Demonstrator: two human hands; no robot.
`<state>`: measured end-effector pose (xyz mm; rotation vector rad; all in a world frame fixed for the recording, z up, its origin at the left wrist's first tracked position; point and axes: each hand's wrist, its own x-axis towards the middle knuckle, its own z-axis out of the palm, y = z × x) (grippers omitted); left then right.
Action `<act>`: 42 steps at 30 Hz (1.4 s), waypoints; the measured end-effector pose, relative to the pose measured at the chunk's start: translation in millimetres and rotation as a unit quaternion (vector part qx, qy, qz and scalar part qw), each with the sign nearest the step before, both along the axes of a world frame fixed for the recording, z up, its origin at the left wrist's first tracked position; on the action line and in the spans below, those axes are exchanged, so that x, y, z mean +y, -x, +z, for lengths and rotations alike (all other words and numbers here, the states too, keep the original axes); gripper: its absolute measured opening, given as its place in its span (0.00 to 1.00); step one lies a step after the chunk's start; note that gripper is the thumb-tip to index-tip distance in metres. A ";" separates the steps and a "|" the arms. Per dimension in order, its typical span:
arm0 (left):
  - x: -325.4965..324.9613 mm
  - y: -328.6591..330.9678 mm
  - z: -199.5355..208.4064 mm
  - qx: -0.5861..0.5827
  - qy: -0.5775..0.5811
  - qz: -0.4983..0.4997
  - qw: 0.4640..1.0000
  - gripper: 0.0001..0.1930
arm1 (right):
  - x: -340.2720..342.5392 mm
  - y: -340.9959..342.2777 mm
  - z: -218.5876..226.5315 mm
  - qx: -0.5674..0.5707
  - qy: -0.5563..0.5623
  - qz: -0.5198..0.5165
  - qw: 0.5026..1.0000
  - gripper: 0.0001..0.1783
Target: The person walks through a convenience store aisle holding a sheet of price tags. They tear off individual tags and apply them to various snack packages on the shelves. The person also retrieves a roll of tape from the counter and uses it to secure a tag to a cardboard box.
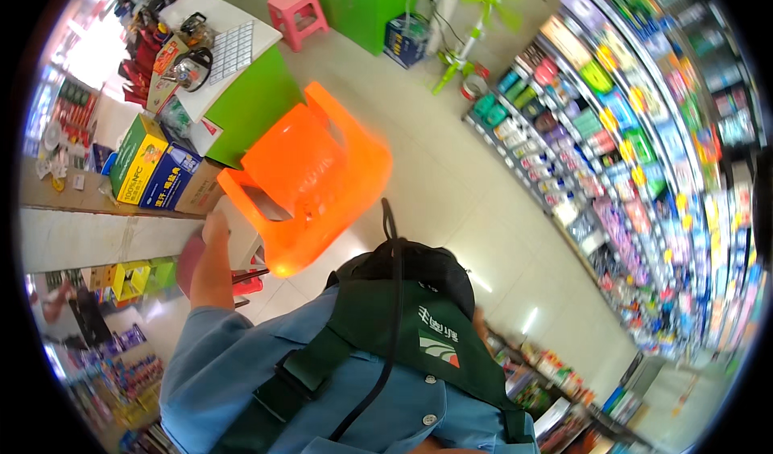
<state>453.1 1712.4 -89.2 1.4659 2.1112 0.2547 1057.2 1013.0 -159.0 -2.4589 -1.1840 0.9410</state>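
My left arm reaches forward at the left, and my left hand (216,224) is beside a brown cardboard box (200,188) at the counter's end. The hand is small and blurred; its fingers cannot be made out, nor whether it touches the box. Right of it stands an orange plastic armchair (342,172), apart from the hand. Against the cardboard box stands a yellow and blue carton (153,168). My right hand does not show. I wear a blue shirt and a dark green apron (403,317), with a black cord hanging across the front.
A green and white counter (254,92) carries a keyboard (232,51) and clutter. Behind it are a pink stool (298,15) and a green fan (483,19). Long shelves of packaged goods (596,156) line the right side. Pale floor tiles (451,188) run between.
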 end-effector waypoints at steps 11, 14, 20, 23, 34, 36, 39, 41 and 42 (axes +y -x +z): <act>73.4 -398.0 -112.8 -0.143 -0.074 -0.058 0.985 0.25 | 244.8 -284.3 27.8 0.309 0.199 -0.199 0.908 0.18; 45.9 -460.6 -110.1 -0.200 -0.015 -0.051 0.978 0.29 | 346.5 -416.3 10.6 0.328 0.221 -0.162 0.904 0.18; 58.9 -499.5 -76.5 -0.107 -0.008 0.097 0.990 0.29 | 718.2 -591.7 51.7 0.347 0.223 -0.068 0.909 0.16; 114.7 -508.6 -62.7 -0.084 -0.066 0.158 0.982 0.24 | 891.5 -550.7 79.5 0.292 0.172 0.023 0.941 0.15; 499.8 -529.0 66.0 -0.211 -0.156 0.134 0.956 0.18 | 1200.4 -409.2 25.3 0.258 0.103 0.148 0.949 0.11; 563.4 -521.2 84.4 -0.238 -0.134 0.121 0.954 0.18 | 1258.8 -387.2 33.4 0.241 0.093 0.188 0.948 0.11; 655.1 -502.9 72.4 -0.266 -0.185 0.120 0.939 0.19 | 1351.2 -356.8 38.1 0.218 0.077 0.246 0.941 0.10; 710.9 -491.7 78.7 -0.302 -0.172 0.140 0.927 0.19 | 1412.2 -339.9 40.3 0.203 0.064 0.284 0.935 0.10; 737.3 -485.2 81.8 -0.321 -0.167 0.151 0.920 0.19 | 1444.7 -336.9 44.7 0.191 0.061 0.305 0.931 0.10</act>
